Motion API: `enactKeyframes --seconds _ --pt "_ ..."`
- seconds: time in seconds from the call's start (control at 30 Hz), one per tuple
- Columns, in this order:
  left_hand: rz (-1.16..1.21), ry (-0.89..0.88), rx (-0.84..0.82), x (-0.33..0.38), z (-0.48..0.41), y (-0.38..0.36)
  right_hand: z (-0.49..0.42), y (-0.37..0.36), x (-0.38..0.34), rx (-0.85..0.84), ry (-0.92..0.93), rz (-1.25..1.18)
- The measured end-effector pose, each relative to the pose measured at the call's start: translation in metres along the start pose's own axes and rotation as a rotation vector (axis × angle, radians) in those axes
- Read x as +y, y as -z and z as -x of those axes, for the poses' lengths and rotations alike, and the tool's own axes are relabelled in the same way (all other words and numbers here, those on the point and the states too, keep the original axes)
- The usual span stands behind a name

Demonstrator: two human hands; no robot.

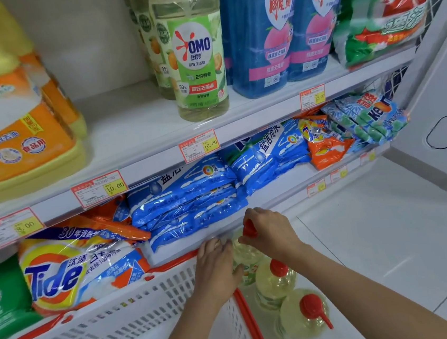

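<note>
Reaching forward from the lower right with the forearm stretched out and the wrist bent down, the right hand (271, 232) is clamping its curled fingers and thumb on the red cap (248, 228) of a pale yellow bottle (243, 252). Only part of the cap is showing between them. The left hand (215, 264) is coming in just left of that grip, back of the hand up. Its fingers are wrapping over the bottle's shoulder and its thumb is pressing against the side below.

The bottle is standing upright directly under the grip, just beside the red-rimmed corner of a white basket (138, 316) that is lying to the left. A second bottle (275, 279) and a third bottle (304, 318) are standing in a row nearer the person than the grip. Beyond the grip, blue bags (189, 200) are lying stacked on the shelf, with a Tide bag (70, 273) further left.
</note>
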State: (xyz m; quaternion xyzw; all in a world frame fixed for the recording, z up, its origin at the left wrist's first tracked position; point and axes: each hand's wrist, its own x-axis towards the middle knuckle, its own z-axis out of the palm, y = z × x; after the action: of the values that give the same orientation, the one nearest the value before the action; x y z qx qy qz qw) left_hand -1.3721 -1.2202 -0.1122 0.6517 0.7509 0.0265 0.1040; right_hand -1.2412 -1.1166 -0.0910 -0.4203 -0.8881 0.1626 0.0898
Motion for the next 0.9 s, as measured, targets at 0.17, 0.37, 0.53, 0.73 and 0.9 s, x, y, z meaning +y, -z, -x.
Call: enactKeyframes --seconds 0.17,0.37,0.53,0.73,0.9 --pt "0.008 -0.044 -0.047 -0.003 0.007 0.007 -0.001 -0.016 -0.005 -0.081 -0.019 0.008" --pt "0.149 -0.017 0.12 -0.011 0.026 0.038 -0.004 -0.017 -0.004 -0.153 -0.07 -0.039" --pt "0.059 -0.103 0.708 -0.025 0.04 0.107 -0.009 0.036 -0.031 -0.098 -0.024 -0.12" --pt "0.0 -0.07 0.733 -0.045 0.022 0.195 -0.063 0.166 -0.1 0.597 0.101 -0.754" --pt "-0.133 0.029 0.449 -0.069 0.006 0.199 -0.122 0.206 -0.123 0.597 -0.055 -0.758"
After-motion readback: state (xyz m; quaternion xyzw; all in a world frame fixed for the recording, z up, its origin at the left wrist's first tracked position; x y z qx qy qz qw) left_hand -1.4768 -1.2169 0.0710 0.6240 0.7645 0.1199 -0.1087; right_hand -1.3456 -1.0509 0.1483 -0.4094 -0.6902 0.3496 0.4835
